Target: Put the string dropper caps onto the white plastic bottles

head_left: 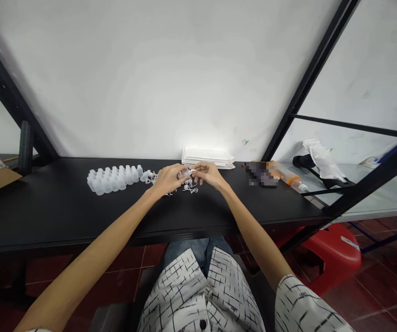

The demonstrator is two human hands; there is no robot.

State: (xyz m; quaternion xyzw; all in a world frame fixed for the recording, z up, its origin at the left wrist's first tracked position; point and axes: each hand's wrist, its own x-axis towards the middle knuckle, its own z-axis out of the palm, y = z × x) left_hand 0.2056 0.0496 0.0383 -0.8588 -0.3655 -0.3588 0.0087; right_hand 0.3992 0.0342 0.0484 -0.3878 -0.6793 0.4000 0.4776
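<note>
My left hand (166, 180) and my right hand (210, 175) meet above a black table (53, 207), their fingertips shut on a small translucent white plastic part (185, 174). Its exact shape is partly hidden by my fingers. Under and just in front of my hands lie small white plastic pieces with thin looped stems (190, 186). To the left of my left hand, a packed cluster of translucent white plastic caps or small bottles (112, 180) stands on the tabletop.
A stack of white flat sheets or trays (207, 157) sits at the table's back edge. To the right lie a pixelated object (259, 174) and an orange-tinted bottle (286, 175). Black metal frame bars rise at both sides, and a red stool (333, 258) stands on the floor at right.
</note>
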